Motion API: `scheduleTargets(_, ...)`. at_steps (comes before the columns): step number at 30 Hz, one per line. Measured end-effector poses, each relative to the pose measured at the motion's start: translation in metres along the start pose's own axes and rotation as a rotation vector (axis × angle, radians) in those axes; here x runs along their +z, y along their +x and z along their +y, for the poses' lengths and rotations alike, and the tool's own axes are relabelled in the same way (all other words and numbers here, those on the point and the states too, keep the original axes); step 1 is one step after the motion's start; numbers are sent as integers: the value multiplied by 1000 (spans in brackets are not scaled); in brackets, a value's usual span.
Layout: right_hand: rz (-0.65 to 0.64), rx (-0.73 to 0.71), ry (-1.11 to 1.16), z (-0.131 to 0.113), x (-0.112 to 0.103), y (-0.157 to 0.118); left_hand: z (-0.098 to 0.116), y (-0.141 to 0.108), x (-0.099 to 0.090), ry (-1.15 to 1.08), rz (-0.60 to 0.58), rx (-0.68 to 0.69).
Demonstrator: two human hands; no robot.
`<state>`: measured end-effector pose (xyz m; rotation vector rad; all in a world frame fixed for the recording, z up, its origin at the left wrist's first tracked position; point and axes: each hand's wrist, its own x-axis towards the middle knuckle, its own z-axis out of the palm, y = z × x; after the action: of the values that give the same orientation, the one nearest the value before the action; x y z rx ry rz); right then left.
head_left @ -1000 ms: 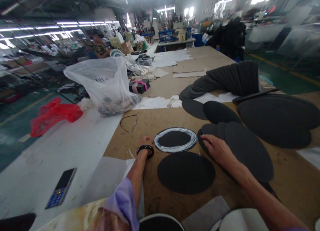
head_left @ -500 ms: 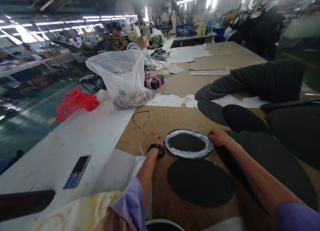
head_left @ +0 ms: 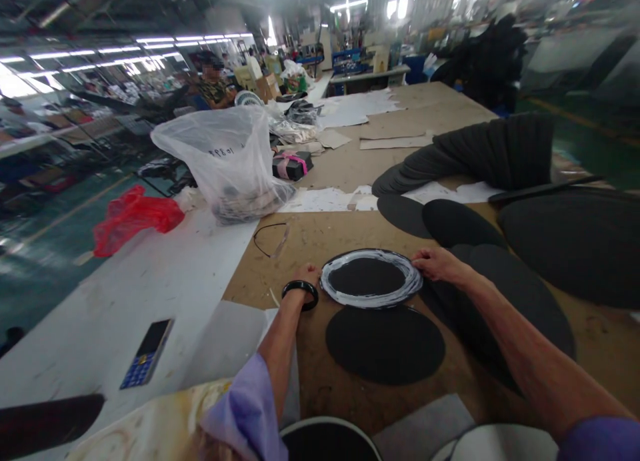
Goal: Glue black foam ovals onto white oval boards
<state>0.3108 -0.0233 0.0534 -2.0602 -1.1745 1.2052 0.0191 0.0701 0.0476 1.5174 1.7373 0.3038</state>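
A black oval panel [head_left: 367, 276] with a broad ring of white, glue-like paste around its border lies on the brown board. My left hand [head_left: 307, 274], a black bangle [head_left: 300, 294] on its wrist, is closed at the panel's left edge. Opposite it, my right hand [head_left: 434, 264] pinches the right edge. Both sets of fingertips are partly hidden. Just nearer to me rests a plain black oval panel [head_left: 385, 344], close against the pasted one's front edge. More dark ovals [head_left: 520, 294] overlap beneath and beyond my right forearm.
A fanned row of dark ovals [head_left: 480, 154] stretches across the right. A clear plastic bag [head_left: 225, 161], a red bag [head_left: 135, 221] and a phone [head_left: 147, 354] are on the left. Eyeglasses [head_left: 273, 240] lie beyond my left hand. A person [head_left: 215, 84] sits farther back.
The camera view has shifted, so the surroundings appear farther left. Both hands stay at the pasted oval's two edges; it remains beyond the plain oval.
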Motion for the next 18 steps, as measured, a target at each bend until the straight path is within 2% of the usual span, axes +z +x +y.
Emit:
scheduleTargets(4, 137, -102, 86, 5, -31, -55, 26, -39, -25, -30, 21, 211)
scheduleTargets(7, 234, -125, 138, 15, -51, -111, 40, -84, -36, -77, 11, 398)
scheduleTargets(8, 273, -128, 166, 20, -55, -131, 42, -100, -36, -83, 17, 511)
scheduleTargets(10, 365, -125, 239, 32, -59, -170, 41, -132, -31, -80, 26, 660)
scheduleTargets(13, 492, -72, 318, 55, -58, -225, 34, -171, -12, -75, 10, 818)
scheduleTargets(18, 700, 65, 300, 90, -51, -292, 30, -211, 20, -67, 8, 1152)
